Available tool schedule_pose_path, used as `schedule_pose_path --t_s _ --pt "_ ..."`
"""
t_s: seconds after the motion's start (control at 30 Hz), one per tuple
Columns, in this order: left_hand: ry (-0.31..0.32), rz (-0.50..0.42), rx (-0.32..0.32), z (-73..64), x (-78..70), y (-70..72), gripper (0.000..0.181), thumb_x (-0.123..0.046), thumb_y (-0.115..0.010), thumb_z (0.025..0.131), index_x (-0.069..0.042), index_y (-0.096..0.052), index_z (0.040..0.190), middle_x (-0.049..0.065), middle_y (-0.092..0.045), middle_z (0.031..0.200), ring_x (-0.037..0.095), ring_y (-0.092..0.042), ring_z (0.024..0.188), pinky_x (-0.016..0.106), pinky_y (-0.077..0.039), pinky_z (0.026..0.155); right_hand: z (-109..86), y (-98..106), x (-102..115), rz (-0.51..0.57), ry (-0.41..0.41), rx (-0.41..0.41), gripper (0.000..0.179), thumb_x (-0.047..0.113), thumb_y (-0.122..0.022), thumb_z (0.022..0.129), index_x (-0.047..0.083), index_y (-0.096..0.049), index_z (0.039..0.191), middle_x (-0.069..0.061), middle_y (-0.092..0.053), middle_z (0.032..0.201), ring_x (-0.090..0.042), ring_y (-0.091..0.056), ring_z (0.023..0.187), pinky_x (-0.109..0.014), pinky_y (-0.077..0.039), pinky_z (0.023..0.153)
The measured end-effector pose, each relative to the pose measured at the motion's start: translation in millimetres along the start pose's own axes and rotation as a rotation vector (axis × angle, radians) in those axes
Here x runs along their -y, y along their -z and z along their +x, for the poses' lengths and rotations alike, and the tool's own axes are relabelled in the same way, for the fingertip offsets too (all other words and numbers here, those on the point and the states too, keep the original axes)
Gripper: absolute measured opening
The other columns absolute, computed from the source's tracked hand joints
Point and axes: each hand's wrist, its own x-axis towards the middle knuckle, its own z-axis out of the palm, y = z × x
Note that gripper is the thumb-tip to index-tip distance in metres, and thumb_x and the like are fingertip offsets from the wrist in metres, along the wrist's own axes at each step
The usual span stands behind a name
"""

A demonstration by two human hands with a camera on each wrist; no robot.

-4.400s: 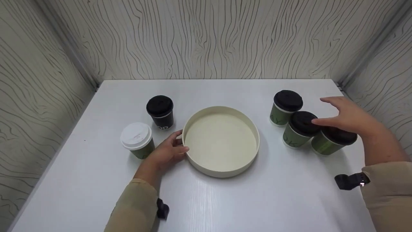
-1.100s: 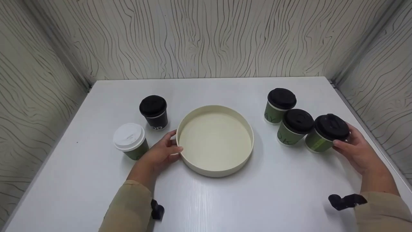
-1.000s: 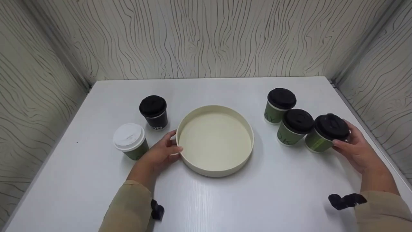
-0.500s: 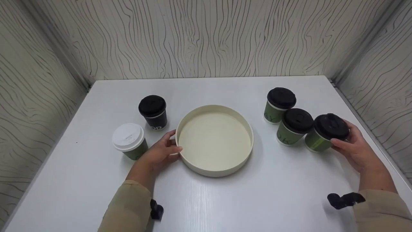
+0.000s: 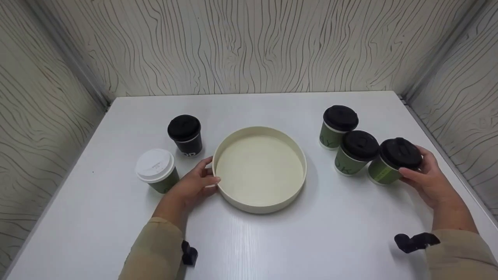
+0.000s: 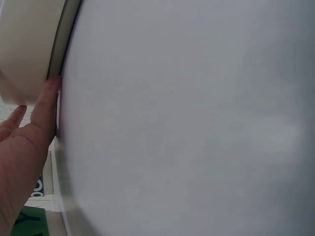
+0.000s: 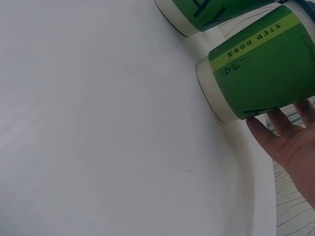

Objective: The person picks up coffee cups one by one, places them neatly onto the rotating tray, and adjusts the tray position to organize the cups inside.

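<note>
My left hand (image 5: 193, 187) holds the left side of a round cream tray (image 5: 260, 171), its thumb at the rim. In the left wrist view, fingers (image 6: 45, 105) touch the tray's outer wall. At the right, my right hand (image 5: 433, 184) grips a green paper coffee cup (image 5: 383, 172) with a black lid, thumb on the near side and other fingers partly hidden behind. The right wrist view has fingertips against this cup's green side (image 7: 266, 64); it stands upright on the table. Close to its left is another green cup (image 5: 349, 161) with a black lid.
Behind those stands another black-lidded green cup (image 5: 330, 134). Left of the tray are a black cup (image 5: 189, 146) and a white-lidded green cup (image 5: 167, 182), the latter close to my left forearm. Patterned walls (image 5: 249, 46) enclose the white table (image 5: 249, 249).
Since the earliest frame, my right hand has come down from above the cups to the right side of the rightmost cup and taken hold. Over the last second almost nothing has moved.
</note>
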Motion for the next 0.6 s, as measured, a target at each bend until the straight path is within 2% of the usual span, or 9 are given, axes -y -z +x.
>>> schedule_pose_path --t_s 0.27,0.43,0.6 --pt "0.012 0.041 -0.008 -1.0 -1.2 -0.3 0.075 -0.001 -0.066 0.080 -0.028 -0.030 0.141 0.014 -0.040 0.135 0.025 -0.052 0.111 0.038 -0.045 0.092 -1.4 1.5 0.5 0.006 0.012 -0.012 0.064 -0.007 -0.052 0.087 0.026 -0.023 0.134 -0.001 -0.024 0.133 -0.004 -0.039 0.109 -0.020 -0.049 0.077" --pt "0.006 0.034 -0.003 -0.1 -0.8 0.0 0.075 -0.001 -0.065 0.081 -0.027 -0.028 0.142 0.015 -0.038 0.135 0.027 -0.050 0.112 0.039 -0.044 0.093 -1.7 5.2 4.0 0.028 0.035 -0.027 0.061 -0.007 -0.052 0.087 0.025 -0.025 0.132 0.004 -0.030 0.127 -0.005 -0.039 0.110 -0.023 -0.050 0.075" --pt "0.002 0.023 -0.014 1.3 0.1 0.0 0.075 0.000 -0.065 0.081 -0.027 -0.029 0.141 0.015 -0.038 0.135 0.027 -0.050 0.112 0.040 -0.044 0.092 -1.9 9.7 10.8 0.056 0.065 -0.024 0.060 -0.009 -0.050 0.086 0.023 -0.026 0.131 0.004 -0.032 0.126 -0.005 -0.040 0.108 -0.024 -0.051 0.073"
